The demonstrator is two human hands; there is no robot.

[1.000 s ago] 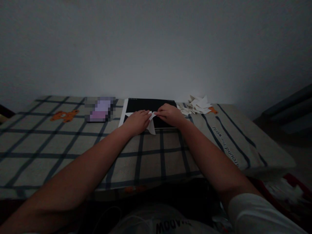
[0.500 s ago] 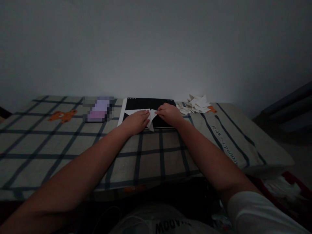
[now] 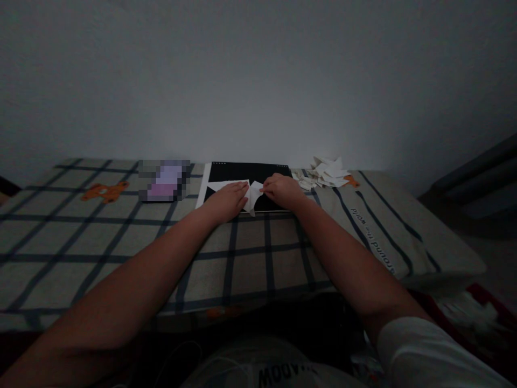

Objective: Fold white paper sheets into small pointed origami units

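Observation:
A white sheet of paper (image 3: 253, 195) lies partly folded on a black board (image 3: 246, 173) at the far side of the checked surface. My left hand (image 3: 226, 201) rests flat on the paper's left part, fingers stretched out and pressing it down. My right hand (image 3: 283, 191) pinches the paper's right flap between thumb and fingertips. The two hands almost meet over the fold.
A pile of small folded white paper pieces (image 3: 323, 173) sits to the right of the board. A blurred purple object (image 3: 165, 181) lies to its left. The checked cloth (image 3: 121, 237) carries an orange bear print (image 3: 104, 191). A plain wall stands right behind.
The paper's lower point has been drawn up and folded in, so less of it hangs below the board. Both hands stay almost in place over the fold.

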